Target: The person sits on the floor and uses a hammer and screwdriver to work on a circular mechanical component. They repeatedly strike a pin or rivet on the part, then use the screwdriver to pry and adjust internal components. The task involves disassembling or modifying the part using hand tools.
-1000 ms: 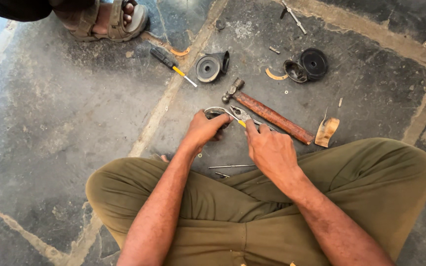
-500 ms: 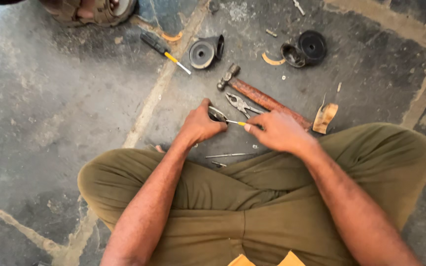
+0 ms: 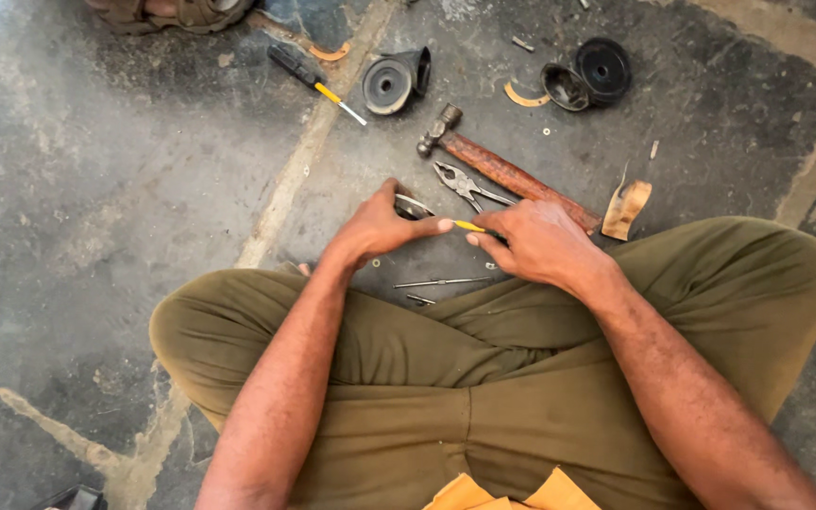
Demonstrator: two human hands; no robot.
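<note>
Our left hand (image 3: pixel 375 227) pinches a small round metal ring (image 3: pixel 414 206), thumb and fingers closed on it. Our right hand (image 3: pixel 535 241) is clenched around a thin yellow-tipped tool (image 3: pixel 469 226) whose point meets the left fingertips. We judge that a slip of that tip could jab the left fingers, or the ring could spring loose. Just beyond the right knuckles lie grey steel pliers (image 3: pixel 465 184) and a rusty wooden-handled hammer (image 3: pixel 507 170), crowding forward moves. A thin metal rod (image 3: pixel 441 281) lies below the fingers; leftward the stone floor (image 3: pixel 96 208) gives room.
</note>
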